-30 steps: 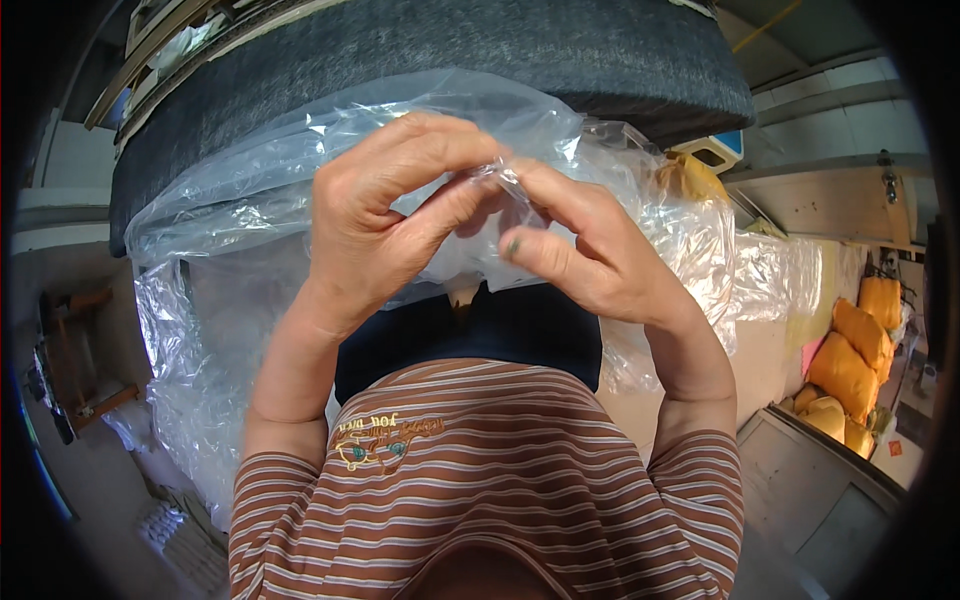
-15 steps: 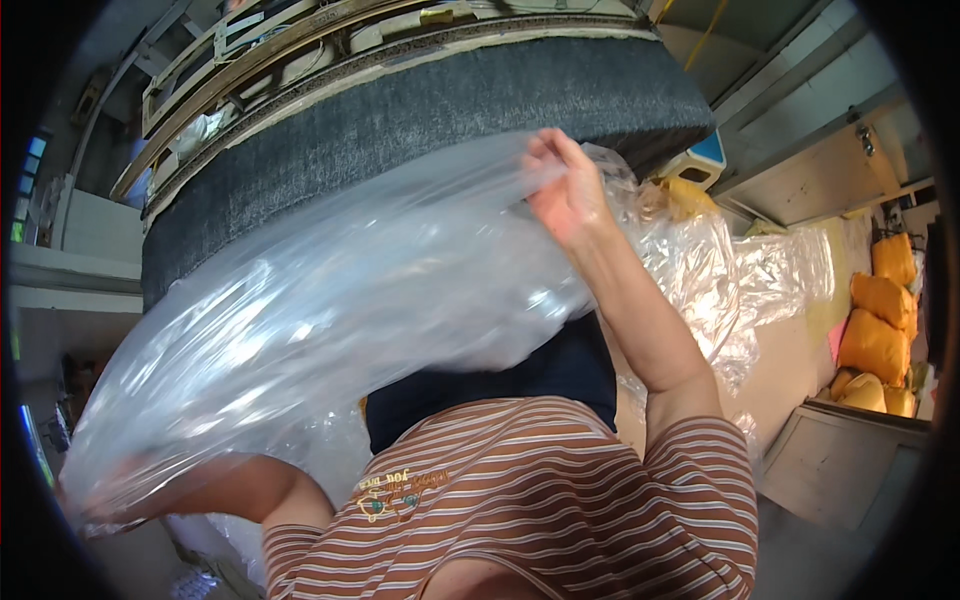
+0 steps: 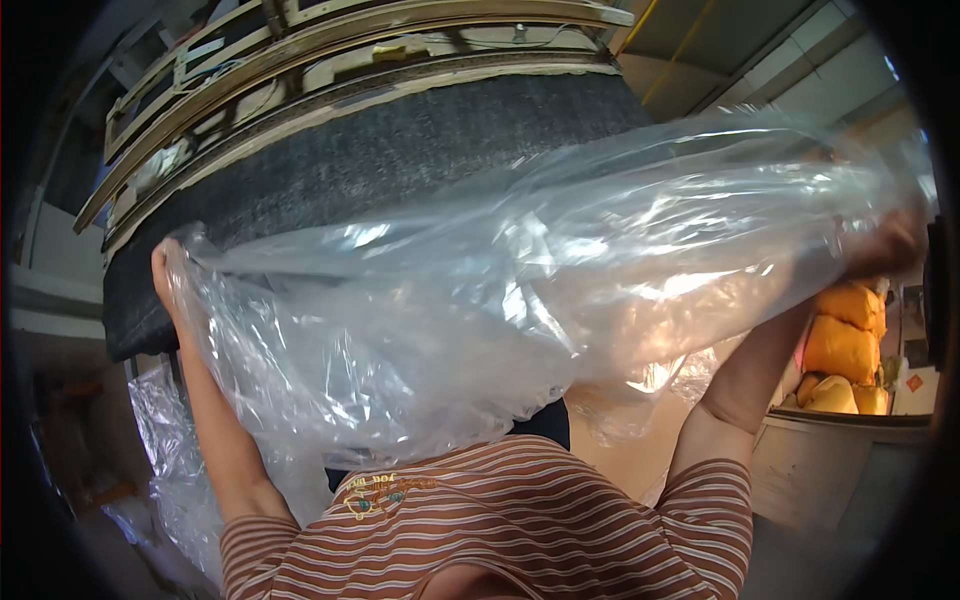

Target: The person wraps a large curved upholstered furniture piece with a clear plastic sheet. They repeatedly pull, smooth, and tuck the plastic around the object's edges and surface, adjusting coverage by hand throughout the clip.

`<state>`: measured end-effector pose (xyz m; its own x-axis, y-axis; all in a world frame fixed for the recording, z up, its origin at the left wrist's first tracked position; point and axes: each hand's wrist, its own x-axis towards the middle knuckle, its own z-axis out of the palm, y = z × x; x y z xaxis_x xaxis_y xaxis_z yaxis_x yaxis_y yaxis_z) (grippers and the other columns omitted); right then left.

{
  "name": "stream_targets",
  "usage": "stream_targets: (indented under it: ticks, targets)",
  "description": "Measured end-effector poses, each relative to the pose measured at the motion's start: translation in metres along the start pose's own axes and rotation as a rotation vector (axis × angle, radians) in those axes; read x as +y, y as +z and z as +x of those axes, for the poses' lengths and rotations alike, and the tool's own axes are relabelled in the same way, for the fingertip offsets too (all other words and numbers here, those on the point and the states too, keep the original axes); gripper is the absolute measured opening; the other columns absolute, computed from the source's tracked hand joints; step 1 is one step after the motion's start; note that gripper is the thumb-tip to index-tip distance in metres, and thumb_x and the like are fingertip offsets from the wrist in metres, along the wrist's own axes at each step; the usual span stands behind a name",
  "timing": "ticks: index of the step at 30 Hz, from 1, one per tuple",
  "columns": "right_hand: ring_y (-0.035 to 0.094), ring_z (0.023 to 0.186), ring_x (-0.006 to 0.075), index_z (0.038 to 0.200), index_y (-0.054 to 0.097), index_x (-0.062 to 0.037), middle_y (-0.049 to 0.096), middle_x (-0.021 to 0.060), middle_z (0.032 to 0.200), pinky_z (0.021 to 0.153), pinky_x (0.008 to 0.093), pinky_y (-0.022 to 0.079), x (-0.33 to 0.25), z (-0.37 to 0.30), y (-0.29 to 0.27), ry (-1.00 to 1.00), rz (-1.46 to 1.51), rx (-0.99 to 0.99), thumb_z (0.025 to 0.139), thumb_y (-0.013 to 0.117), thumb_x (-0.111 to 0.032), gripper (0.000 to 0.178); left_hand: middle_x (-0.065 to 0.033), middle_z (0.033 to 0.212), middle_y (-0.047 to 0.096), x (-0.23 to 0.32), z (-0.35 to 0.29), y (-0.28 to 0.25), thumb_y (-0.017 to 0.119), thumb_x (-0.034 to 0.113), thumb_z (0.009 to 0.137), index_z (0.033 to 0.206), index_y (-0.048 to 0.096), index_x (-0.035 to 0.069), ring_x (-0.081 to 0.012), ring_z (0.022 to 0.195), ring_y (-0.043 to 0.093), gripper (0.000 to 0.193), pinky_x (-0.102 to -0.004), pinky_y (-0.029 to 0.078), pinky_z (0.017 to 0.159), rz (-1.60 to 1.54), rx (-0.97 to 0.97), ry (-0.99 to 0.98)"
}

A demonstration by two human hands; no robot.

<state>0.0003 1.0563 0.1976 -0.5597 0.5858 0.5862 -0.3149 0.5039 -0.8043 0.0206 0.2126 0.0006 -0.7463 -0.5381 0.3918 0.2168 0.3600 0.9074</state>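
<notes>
A large clear plastic sheet [image 3: 420,310] is spread in the air across my front, wrinkled and shiny, from far left to far right. At its left end, my left hand [image 3: 165,272] is closed on the edge, its fingers partly behind the film. Far out to the right, my right hand [image 3: 888,242] is blurred by motion at the sheet's other end, which is held up there; its separate fingers are hard to make out. Behind the sheet lies a long table with a dark grey, fabric-like top [image 3: 380,150], partly covered by the film.
Wooden rails [image 3: 340,38] run along the table's far side. More clear plastic [image 3: 165,430] hangs or lies at the lower left. Orange-yellow bundles [image 3: 842,335] are stacked at the right above a pale cabinet [image 3: 810,465].
My right hand has swung from above the table out to the far right, drawing the sheet with it. My left hand has risen to the table's left end. The sheet now stretches wide.
</notes>
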Motion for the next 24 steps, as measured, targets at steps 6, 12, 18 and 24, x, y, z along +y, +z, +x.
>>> stream_targets:
  ticks: [6, 12, 18, 24]
  targets:
    - [0.048, 0.116, 0.0252, 0.128, 0.049, -0.0056, 0.048, 0.0119, 0.13, 0.095, 0.0346, 0.039, 0.173, 0.022, 0.072, 0.19, -0.467, -0.417, 0.09, 0.054, -0.043, 0.053, -0.0036, 0.098, 0.057, -0.024, -0.002, -0.093, 0.051, 0.02, 0.097, 0.111, 0.057, 0.002, -0.0136, 0.088, 0.053, 0.024, -0.0271, 0.043, 0.083, 0.379, -0.061, 0.047]
    - [0.041, 0.129, 0.0314, 0.129, 0.05, -0.0035, 0.04, 0.0149, 0.143, 0.105, 0.036, 0.035, 0.147, -0.038, 0.165, -0.246, -0.7, -0.506, 0.085, 0.06, -0.026, 0.051, -0.0194, 0.114, 0.059, -0.029, 0.035, -0.261, 0.043, 0.028, 0.1, 0.122, 0.05, 0.0, -0.0317, 0.105, 0.056, 0.036, -0.0346, 0.041, 0.092, 1.068, 0.041, 0.005]
    - [0.056, 0.111, 0.0315, 0.118, 0.059, -0.0082, 0.058, 0.0116, 0.124, 0.093, 0.0393, 0.044, 0.091, -0.043, 0.196, -0.519, -0.446, -0.771, 0.089, 0.055, -0.021, 0.033, -0.0191, 0.116, 0.059, -0.102, 0.124, -0.288, 0.041, 0.033, 0.099, 0.12, 0.053, 0.0, -0.0349, 0.106, 0.056, 0.041, -0.0369, 0.041, 0.092, 1.177, 0.024, 0.146]
    - [0.058, 0.105, 0.0337, 0.12, 0.061, -0.0144, 0.063, 0.0142, 0.114, 0.089, 0.0413, 0.045, 0.075, -0.035, 0.198, -0.108, -1.019, -0.905, 0.093, 0.041, -0.048, 0.047, -0.0168, 0.124, 0.058, -0.169, 0.176, -0.281, 0.044, 0.046, 0.093, 0.124, 0.056, 0.005, -0.0359, 0.114, 0.053, 0.053, -0.0405, 0.04, 0.095, 1.249, 0.303, -0.102]
